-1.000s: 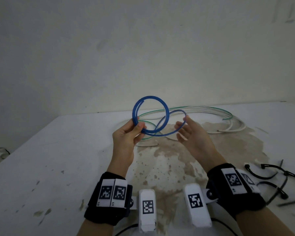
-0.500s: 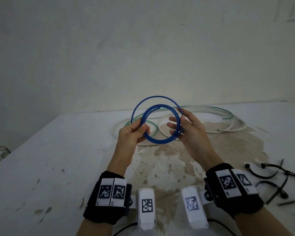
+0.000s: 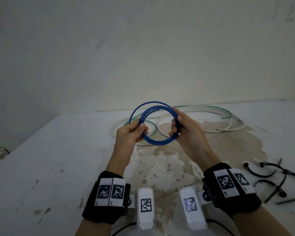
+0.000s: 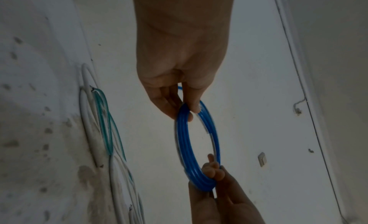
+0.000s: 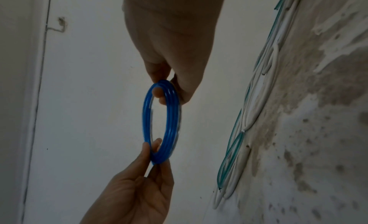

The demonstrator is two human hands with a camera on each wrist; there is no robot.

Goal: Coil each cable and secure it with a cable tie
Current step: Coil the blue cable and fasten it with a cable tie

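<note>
A blue cable (image 3: 157, 143) is wound into a small coil that I hold upright above the table, between both hands. My left hand (image 3: 141, 128) pinches the coil's left side with thumb and fingers (image 4: 196, 108). My right hand (image 3: 175, 127) grips the right side, its fingers (image 5: 158, 92) curled through the ring. One turn at the upper left bows out wider than the others. Behind the coil, a long white cable (image 4: 85, 86) and a thin green cable (image 4: 101, 117) lie loose and tangled on the table.
Several black cable ties (image 3: 266, 175) lie scattered at the table's right front. The white table (image 3: 58, 150) has a brown stained patch in the middle and meets a bare wall at the back. Its left edge drops off near the left of the head view.
The separate loop my right hand held out to the side has been folded onto the coil. My right hand now grips the coil's right side; the left hand has kept its pinch.
</note>
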